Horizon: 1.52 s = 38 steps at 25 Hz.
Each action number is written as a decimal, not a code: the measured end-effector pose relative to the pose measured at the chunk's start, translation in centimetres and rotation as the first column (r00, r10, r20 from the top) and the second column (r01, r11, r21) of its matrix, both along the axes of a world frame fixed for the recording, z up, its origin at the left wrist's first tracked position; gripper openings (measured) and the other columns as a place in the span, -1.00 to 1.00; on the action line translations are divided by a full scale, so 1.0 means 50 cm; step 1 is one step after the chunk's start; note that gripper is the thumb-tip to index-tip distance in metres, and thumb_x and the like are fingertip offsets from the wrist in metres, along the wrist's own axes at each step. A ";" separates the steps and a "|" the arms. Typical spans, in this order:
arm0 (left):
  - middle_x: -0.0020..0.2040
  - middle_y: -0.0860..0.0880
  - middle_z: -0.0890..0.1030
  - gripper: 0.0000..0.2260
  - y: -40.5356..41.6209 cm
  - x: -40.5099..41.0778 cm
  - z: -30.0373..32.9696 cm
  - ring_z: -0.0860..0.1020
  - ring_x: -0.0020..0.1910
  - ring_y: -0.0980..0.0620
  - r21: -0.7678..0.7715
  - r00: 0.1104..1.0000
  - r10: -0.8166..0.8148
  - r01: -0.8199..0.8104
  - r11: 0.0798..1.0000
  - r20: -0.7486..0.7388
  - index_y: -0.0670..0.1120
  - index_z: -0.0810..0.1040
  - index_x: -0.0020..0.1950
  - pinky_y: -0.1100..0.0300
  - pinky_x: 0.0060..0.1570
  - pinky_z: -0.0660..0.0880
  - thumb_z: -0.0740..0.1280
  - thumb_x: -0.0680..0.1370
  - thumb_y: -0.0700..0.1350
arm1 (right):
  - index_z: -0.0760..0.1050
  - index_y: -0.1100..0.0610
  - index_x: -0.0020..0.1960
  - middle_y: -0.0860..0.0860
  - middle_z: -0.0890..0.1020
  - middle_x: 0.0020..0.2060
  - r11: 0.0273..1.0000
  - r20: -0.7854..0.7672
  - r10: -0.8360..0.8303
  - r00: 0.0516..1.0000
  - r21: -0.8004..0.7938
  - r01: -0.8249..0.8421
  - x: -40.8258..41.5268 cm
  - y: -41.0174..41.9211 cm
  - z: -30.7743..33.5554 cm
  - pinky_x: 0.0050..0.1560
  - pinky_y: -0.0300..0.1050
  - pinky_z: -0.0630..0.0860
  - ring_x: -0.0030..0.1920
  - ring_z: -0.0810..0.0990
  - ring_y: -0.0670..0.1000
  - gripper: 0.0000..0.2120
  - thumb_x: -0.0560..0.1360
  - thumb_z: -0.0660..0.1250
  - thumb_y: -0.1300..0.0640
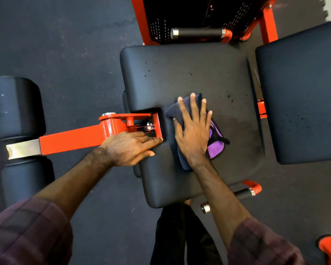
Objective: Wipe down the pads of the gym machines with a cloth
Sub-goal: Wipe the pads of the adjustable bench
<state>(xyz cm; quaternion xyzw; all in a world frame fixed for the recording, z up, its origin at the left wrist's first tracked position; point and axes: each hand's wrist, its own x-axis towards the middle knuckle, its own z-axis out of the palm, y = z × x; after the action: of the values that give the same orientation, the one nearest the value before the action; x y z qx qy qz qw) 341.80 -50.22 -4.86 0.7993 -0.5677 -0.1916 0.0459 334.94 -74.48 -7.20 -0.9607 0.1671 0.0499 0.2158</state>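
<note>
A black seat pad (199, 73) of an orange-framed gym machine fills the middle, speckled with small droplets. My right hand (194, 129) lies flat with fingers spread on a dark blue and purple cloth (216, 142), pressing it onto the pad near the notch at its left edge. My left hand (130, 148) rests with straight fingers on the pad's left edge, beside the orange pivot arm (75, 138). A second black pad, the backrest (302, 92), stands at the right.
Two black roller pads (15, 106) sit at the left on the orange arm. Black-grip handles show above the seat (197, 33) and below it (243, 194). Dark rubber floor surrounds the machine. My legs stand just below the seat.
</note>
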 end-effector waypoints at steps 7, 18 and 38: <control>0.25 -0.02 0.70 -0.49 0.000 -0.004 0.008 0.68 0.17 -0.06 -0.024 0.998 0.023 -0.021 0.999 0.062 -0.04 0.47 0.54 0.06 -0.01 0.68 0.06 0.73 0.21 | 0.05 -0.09 0.72 -0.01 -0.03 0.72 0.996 -0.014 0.082 0.997 -0.020 -0.082 -0.076 -0.094 -0.020 0.63 0.38 0.02 0.71 -0.12 0.16 -0.32 0.66 0.23 -0.06; 0.56 -0.06 0.45 -0.57 -0.030 0.048 0.023 0.43 0.52 -0.15 -0.147 0.931 0.326 -0.304 0.941 0.165 -0.07 0.52 0.50 -0.26 0.52 0.29 0.29 0.68 0.08 | 0.09 -0.10 0.71 -0.04 0.00 0.72 0.997 0.004 0.071 0.997 -0.019 -0.071 -0.073 -0.140 -0.039 0.62 0.38 0.07 0.71 -0.08 0.15 -0.31 0.66 0.28 -0.01; 0.71 0.10 0.16 -0.52 -0.052 0.088 0.035 0.12 0.69 0.10 -0.060 0.808 0.539 -0.541 0.839 0.238 0.01 0.26 0.69 0.00 -0.07 0.67 0.13 0.75 0.03 | 0.09 -0.06 0.71 -0.05 0.03 0.71 0.998 0.019 -0.041 0.999 -0.039 0.042 -0.108 -0.179 -0.053 0.61 0.34 0.13 0.71 -0.03 0.13 -0.36 0.67 0.12 -0.12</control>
<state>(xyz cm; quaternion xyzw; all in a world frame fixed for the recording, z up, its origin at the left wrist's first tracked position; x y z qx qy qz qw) 346.20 -52.82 -3.09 0.9452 -0.3174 -0.0735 0.0234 329.57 -83.45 -9.87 -0.9616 0.1859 0.0333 0.1992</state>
